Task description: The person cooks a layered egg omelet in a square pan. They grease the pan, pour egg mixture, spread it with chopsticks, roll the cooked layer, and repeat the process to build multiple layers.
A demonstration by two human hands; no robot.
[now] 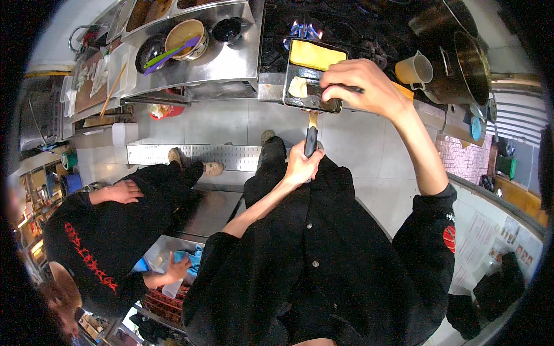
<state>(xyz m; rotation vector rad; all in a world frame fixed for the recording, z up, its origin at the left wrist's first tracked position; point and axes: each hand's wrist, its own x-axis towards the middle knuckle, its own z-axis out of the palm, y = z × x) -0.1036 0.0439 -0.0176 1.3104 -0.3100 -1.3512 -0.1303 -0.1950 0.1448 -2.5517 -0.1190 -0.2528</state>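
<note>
My left hand [303, 165] grips the black handle [310, 140] of a rectangular tamagoyaki pan [318, 106], which is at the near edge of the stove. A folded yellow omelette [318, 55] lies along the far end of the pan. Over the pan's right side, my right hand [368, 86] pinches a slender dark utensil [357, 89], mostly hidden by my fingers. A pale, folded piece [298, 88], perhaps cloth or paper, touches the pan's bare near part at the left. Whether the utensil holds that piece is hidden.
A lit gas burner [303, 31] flames just beyond the pan. Right of it stand a plastic jug [414, 69] and a large pot [461, 69]. On the left steel counter, two spatulas [171, 54] cross a bowl [187, 39]. A co-worker [104, 233] bends close at my left.
</note>
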